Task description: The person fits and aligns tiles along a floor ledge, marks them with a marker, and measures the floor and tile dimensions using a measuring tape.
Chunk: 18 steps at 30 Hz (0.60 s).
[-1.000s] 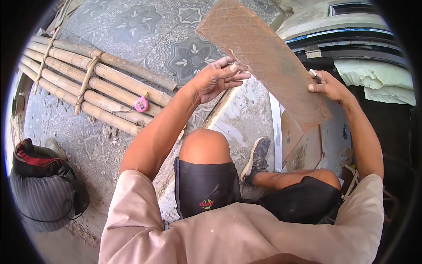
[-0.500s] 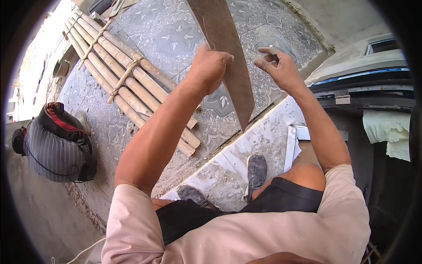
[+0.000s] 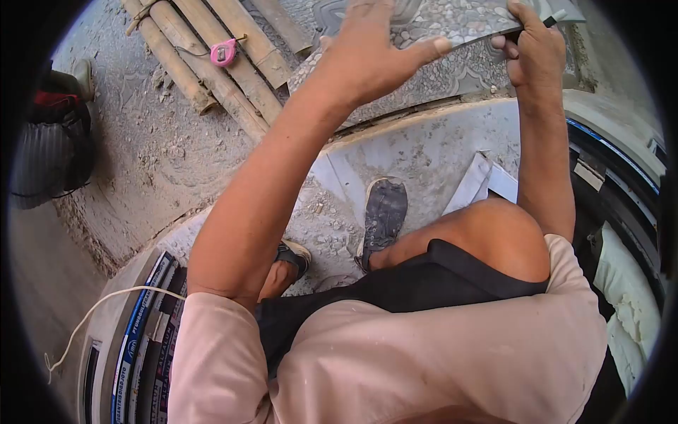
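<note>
A piece of patterned floor tile is held up at the top of the view, its pebble-print face showing. My left hand is on its left part, thumb stretched along the near edge; the fingertips pass out of the frame. At the tile's right end, my right hand grips the edge with the thumb above and curled fingers below. A slim black-and-white marker or pen sticks out from the same hand.
Tied bamboo poles lie at upper left with a pink tape measure on them. A dark striped backpack is at far left. Rubble covers the floor by my shoes. Stacked labelled frames and a white cable lie lower left.
The tile piece has turned from its brown back to its patterned face and moved up and right. My right hand has come onto its edge. The view has shifted, bringing the tape measure into sight.
</note>
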Available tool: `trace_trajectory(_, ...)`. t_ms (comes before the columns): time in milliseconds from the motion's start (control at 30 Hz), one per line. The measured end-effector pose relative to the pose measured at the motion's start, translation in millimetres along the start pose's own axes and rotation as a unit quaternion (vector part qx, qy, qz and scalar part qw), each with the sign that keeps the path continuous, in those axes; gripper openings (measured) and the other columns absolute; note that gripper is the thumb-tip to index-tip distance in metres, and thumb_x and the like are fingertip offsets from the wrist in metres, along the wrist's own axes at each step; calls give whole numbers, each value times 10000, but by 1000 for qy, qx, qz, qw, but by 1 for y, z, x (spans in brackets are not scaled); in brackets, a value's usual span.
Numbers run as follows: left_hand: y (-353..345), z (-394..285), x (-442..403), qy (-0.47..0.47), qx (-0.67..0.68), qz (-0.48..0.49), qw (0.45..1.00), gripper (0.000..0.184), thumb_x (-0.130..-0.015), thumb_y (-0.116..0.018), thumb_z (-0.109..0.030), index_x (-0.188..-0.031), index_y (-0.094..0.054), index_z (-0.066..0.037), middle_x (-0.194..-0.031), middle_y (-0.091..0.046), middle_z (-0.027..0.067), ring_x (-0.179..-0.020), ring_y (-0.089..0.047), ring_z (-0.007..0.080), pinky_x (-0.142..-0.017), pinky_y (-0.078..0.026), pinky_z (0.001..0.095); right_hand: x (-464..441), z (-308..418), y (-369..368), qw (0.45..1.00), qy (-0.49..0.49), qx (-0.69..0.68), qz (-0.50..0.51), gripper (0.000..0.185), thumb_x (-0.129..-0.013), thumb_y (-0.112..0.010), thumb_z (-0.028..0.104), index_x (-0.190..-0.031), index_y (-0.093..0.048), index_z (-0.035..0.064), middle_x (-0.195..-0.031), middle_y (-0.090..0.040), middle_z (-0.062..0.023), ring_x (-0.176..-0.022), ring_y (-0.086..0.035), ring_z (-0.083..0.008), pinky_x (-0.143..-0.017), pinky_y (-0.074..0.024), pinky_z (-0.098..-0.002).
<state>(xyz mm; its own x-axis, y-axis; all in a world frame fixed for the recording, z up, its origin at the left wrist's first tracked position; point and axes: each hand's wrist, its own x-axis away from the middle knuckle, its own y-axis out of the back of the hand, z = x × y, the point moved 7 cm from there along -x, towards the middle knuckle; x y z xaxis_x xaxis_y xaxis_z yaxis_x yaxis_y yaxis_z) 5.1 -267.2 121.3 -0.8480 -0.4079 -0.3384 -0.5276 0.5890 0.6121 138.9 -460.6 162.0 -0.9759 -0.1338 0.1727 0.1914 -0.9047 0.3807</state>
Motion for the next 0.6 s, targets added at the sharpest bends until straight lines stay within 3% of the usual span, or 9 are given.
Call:
trace_trajectory(67, 6, 78, 52, 98, -108, 55, 988, 538, -950, -569, -343, -1299, -546, 66, -1119, -655, 244, -1087, -607, 373, -989, -437, 461, -22, -51, 26, 989, -47, -136, -27, 317, -954, -666, 288, -952, -648, -28, -794, -668, -102, -480, -507, -119, -413, -361, -225)
trace_trajectory(100, 13, 115, 82, 197, -165, 62, 964, 624, -957, -553, -430, -1308, -520, 85, -1205, -636, 268, -1197, -572, 413, -1030, -409, 504, -28, -73, 39, 989, -46, -135, -26, 317, -954, -666, 288, -952, -648, -28, -794, -668, -102, -480, -507, -119, -413, -361, -225)
trace_trajectory(133, 7, 155, 115, 357, -5, 111, 928, 597, -971, -560, -407, -1298, -516, 90, -1181, -639, 253, -1163, -597, 390, -1012, -439, 513, -31, -99, 47, 982, -74, -174, -11, 308, -944, -673, 266, -961, -647, -41, -786, -661, -108, -476, -506, -135, -439, -412, -254)
trace_trajectory(167, -6, 175, 147, 499, 154, 154, 839, 570, -985, -567, -384, -1288, -511, 96, -1156, -642, 238, -1128, -621, 366, -994, -469, 523, -31, -120, 47, 972, -105, -210, 6, 301, -935, -679, 243, -971, -646, -54, -778, -654, -115, -471, -504, -151, -465, -462, -283)
trace_trajectory(200, -5, 174, 152, 505, 153, 154, 835, 570, -985, -567, -384, -1288, -511, 96, -1156, -642, 238, -1128, -621, 366, -994, -469, 523, -26, -132, 39, 951, -143, -273, -2, 129, -931, -631, 86, -961, -637, -40, -757, -619, -99, -444, -452, -148, -423, -427, -254)
trace_trajectory(233, -15, 172, 170, 609, 341, 106, 708, 491, -999, -560, -310, -1284, -508, 86, -1138, -643, 212, -1080, -642, 338, -967, -505, 496, -24, -149, 35, 951, -150, -270, 1, 129, -931, -631, 86, -961, -637, -40, -757, -619, -99, -444, -452, -148, -423, -427, -254)
trace_trajectory(267, -28, 162, 181, 673, 508, 49, 535, 414, -1013, -554, -236, -1279, -504, 76, -1119, -643, 186, -1032, -662, 311, -940, -540, 470, -24, -171, 30, 944, -182, -275, 8, 143, -930, -638, 96, -961, -631, -43, -767, -621, -99, -448, -457, -148, -414, -419, -246)
trace_trajectory(467, -64, 225, 216, 682, 465, 85, 559, 240, -991, -551, -44, -1194, -505, 74, -1120, -632, 198, -960, -672, 289, -910, -580, 428, -36, -295, 12, 900, -370, -225, 43, 113, -901, -653, 83, -938, -579, 6, -779, -624, -76, -460, -417, -91, -353, -277, -206)
trace_trajectory(600, -78, 245, 254, 758, 407, 62, 505, 209, -981, -548, -14, -1161, -506, 85, -1142, -617, 209, -973, -665, 293, -922, -581, 422, -40, -340, 32, 897, -420, -138, 28, 130, -886, -662, 90, -966, -570, 45, -752, -605, -47, -449, -354, -60, -352, -243, -195)
